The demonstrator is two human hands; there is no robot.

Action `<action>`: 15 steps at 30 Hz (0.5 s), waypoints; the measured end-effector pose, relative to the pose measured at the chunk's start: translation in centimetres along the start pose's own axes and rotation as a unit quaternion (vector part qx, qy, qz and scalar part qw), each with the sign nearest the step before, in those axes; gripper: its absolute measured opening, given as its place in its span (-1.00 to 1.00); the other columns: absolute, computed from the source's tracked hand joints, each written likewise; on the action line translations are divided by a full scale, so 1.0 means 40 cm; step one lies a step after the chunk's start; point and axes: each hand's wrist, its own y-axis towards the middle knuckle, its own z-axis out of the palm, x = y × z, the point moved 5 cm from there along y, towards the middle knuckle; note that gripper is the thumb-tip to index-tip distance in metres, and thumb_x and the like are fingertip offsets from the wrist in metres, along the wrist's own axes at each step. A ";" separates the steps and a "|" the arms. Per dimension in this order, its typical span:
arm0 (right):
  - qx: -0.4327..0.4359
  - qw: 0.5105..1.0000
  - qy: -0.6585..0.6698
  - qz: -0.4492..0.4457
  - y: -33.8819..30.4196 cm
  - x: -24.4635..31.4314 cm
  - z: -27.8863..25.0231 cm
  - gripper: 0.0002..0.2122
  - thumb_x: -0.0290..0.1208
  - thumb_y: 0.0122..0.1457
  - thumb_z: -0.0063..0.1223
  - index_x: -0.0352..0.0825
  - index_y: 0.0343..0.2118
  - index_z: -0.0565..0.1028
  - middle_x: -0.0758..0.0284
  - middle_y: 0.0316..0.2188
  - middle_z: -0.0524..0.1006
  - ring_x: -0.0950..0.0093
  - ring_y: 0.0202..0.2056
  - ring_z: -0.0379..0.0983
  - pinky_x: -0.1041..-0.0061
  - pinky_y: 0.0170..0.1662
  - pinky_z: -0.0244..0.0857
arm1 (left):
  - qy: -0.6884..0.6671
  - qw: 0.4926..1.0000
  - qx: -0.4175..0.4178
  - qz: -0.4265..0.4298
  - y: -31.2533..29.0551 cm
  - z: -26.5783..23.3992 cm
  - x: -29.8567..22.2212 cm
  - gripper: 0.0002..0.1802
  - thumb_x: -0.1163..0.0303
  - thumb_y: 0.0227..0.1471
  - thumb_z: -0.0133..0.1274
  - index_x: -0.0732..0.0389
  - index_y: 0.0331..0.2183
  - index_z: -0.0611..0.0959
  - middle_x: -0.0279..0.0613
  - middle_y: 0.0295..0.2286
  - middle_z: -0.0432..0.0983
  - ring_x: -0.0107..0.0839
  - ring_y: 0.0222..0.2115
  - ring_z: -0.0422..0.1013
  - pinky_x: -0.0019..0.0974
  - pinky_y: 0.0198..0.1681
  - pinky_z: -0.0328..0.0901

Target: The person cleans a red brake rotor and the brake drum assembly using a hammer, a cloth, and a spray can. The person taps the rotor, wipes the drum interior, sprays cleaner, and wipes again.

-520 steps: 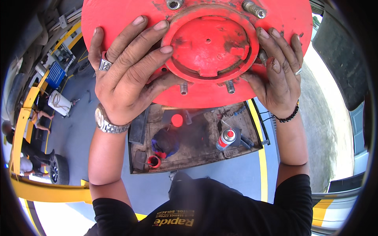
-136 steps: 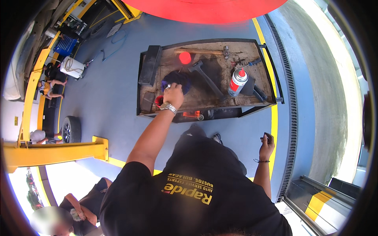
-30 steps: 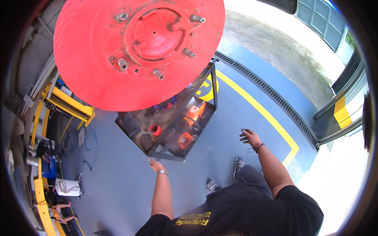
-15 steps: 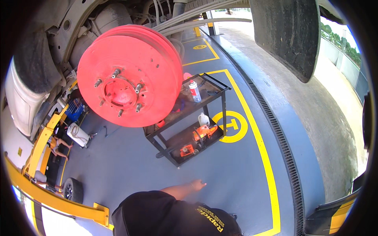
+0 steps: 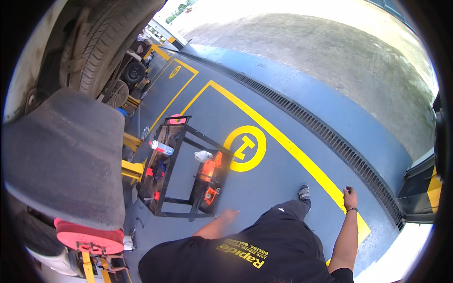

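Black, straight-barred metal cart (image 5: 168,183) stands at eight o'clock, round red disc (image 5: 94,236) farther out; blurred left hand (image 5: 228,217) at six, curled right hand (image 5: 349,199) at four, whether clasping anything I cannot tell

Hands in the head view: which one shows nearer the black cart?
The left hand: blurred, it shows just right of the black cart's near end. The right hand, above a dark bracelet, shows much farther right.

Black shirt (image 5: 188,259), yellow lettering (image 5: 241,253)
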 end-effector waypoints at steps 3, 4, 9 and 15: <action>-0.046 0.986 0.151 0.060 0.166 -0.038 0.065 -0.61 -0.21 0.26 -0.03 -0.43 0.00 0.46 0.16 -0.25 0.56 0.42 -0.37 0.51 0.48 -0.32 0.39 | 0.117 0.993 0.034 -0.004 0.301 -0.377 -0.068 -0.32 -0.13 0.27 -0.33 0.15 0.17 0.40 0.06 0.18 0.23 0.05 0.22 0.11 -0.02 0.28 0.06; -0.065 0.969 0.194 0.136 0.146 -0.135 0.073 -0.60 -0.14 0.27 -0.04 -0.36 0.02 0.43 0.27 -0.33 0.55 0.53 -0.51 0.47 0.57 -0.54 0.26 | 0.047 0.995 -0.020 -0.080 0.361 -0.520 -0.126 -0.31 -0.14 0.27 -0.31 0.16 0.18 0.39 0.06 0.17 0.24 0.03 0.23 0.11 -0.04 0.27 0.08; -0.002 0.829 0.137 0.543 -0.185 -0.609 0.061 -0.62 -0.17 0.26 -0.08 -0.30 0.03 0.43 0.20 -0.33 0.53 0.37 -0.53 0.46 0.39 -0.55 0.29 | -0.298 0.919 -0.257 0.018 0.515 -1.099 -0.440 -0.44 0.04 0.17 0.02 0.31 0.01 0.53 0.15 0.01 0.41 0.02 -0.02 0.40 -0.11 0.07 0.29; 0.170 0.731 -0.016 0.661 -0.059 -0.362 0.107 -0.61 -0.16 0.24 -0.09 -0.33 0.00 0.45 0.12 -0.26 0.55 0.21 -0.45 0.50 0.23 -0.41 0.36 | -0.223 0.934 -0.265 0.085 0.714 -1.322 -0.585 -0.44 0.04 0.13 0.08 0.25 0.02 0.52 0.13 0.10 0.27 0.03 0.10 0.28 -0.09 0.16 0.22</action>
